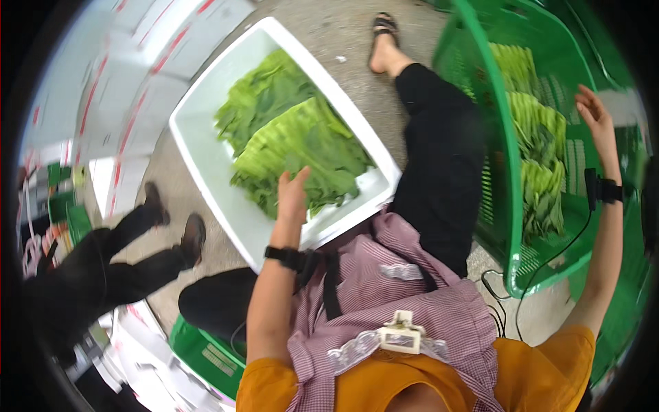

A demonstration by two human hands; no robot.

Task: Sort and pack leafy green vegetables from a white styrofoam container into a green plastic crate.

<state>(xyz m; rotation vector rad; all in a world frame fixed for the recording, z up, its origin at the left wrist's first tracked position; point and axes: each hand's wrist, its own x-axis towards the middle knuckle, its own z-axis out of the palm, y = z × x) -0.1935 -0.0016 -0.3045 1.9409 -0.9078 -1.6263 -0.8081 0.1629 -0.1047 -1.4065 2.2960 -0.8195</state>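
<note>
My left hand (293, 196) is over the near side of a white foam box (194, 147). Its thumb and a finger stand apart, at the edge of a bunch of leafy greens (295, 147), with nothing seen gripped between them. A second bunch of greens (264, 86) lies farther back in the box. Out to the right, my right hand (596, 113) is raised by the far right side of a green plastic crate (511, 147), fingers spread and holding nothing. Inside this crate, several bunches of leafy greens (539, 127) lie in a row.
A person's dark-trousered legs (127, 250) stand on the left. White boxes with red stripes (130, 82) are stacked at the upper left. Another green crate (206, 353) sits at the lower left. Black cables (500, 309) trail beside the right crate. My sandaled foot (384, 44) rests on the concrete floor.
</note>
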